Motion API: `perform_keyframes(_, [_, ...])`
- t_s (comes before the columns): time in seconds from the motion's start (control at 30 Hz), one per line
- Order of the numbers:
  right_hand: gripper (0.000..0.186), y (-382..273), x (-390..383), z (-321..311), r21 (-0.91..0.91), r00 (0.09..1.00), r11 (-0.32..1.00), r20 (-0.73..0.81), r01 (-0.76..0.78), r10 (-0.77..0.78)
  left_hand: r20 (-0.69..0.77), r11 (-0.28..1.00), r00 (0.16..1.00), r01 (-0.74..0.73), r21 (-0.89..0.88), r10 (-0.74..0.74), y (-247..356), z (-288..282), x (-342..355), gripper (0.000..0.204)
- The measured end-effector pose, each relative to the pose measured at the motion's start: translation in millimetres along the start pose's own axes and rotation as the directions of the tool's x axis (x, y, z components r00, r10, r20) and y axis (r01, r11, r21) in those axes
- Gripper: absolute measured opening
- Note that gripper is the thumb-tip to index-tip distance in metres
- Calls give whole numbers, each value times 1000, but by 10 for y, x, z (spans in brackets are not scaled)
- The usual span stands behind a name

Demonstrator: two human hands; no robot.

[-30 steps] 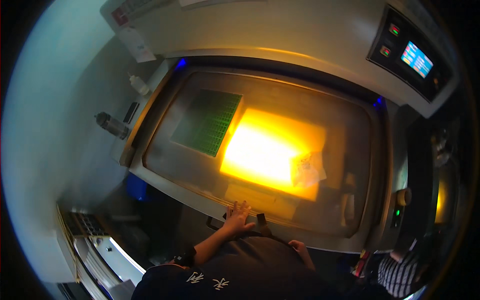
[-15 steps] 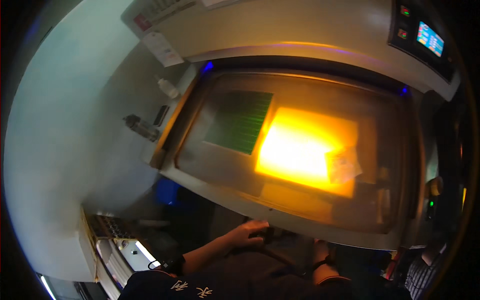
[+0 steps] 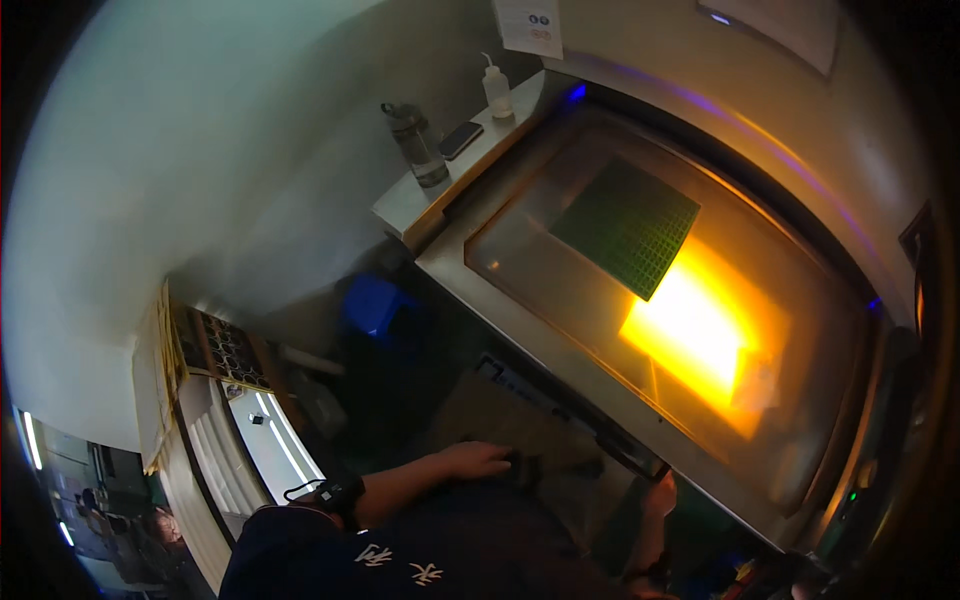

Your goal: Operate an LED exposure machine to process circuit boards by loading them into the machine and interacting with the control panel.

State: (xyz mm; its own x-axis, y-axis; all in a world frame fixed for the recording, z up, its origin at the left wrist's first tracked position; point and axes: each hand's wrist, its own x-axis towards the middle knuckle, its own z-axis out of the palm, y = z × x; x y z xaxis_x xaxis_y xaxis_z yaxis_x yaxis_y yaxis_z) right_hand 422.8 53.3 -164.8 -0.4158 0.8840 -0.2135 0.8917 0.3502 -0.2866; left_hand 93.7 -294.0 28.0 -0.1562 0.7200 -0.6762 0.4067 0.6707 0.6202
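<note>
My left hand (image 3: 476,460) hangs in front of my body, next to a dark object in the shadow; its fingers are partly lost in the dark. My right hand (image 3: 659,496) is raised at the machine's front edge, by the end of a dark bar (image 3: 600,432); how its fingers close is unclear. Beyond the hands lies the machine's glass bed (image 3: 545,265). A green panel (image 3: 625,225) with a fine grid pattern rests on it, turned at an angle. Beside the panel a bright yellow-lit patch (image 3: 700,335) glows, with a small pale sheet (image 3: 756,380) at its right end.
Left of the bed a ledge (image 3: 400,205) carries a dark-lidded bottle (image 3: 418,147), a phone (image 3: 461,141) and a white squeeze bottle (image 3: 497,92). A blue stool or bin (image 3: 375,305) stands below. At lower left is a stand with a glossy white board (image 3: 270,440).
My view has turned left, so the bed now sits further right and the control screen is out of sight. My right hand shows farther right, by the machine's front edge; the left stays near my body.
</note>
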Motion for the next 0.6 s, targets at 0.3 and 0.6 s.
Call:
perform_keyframes(0.3, [31,-603,-1502,-851,197,978,978,205,-68,27,-255,782,935,-37,622,247,383,-219,395,93])
perform_keyframes(0.6, [34,-2147,-605,-1748,124,729,832,424,541,-538,366,656,926,-218,723,-96,610,-1238,574,48])
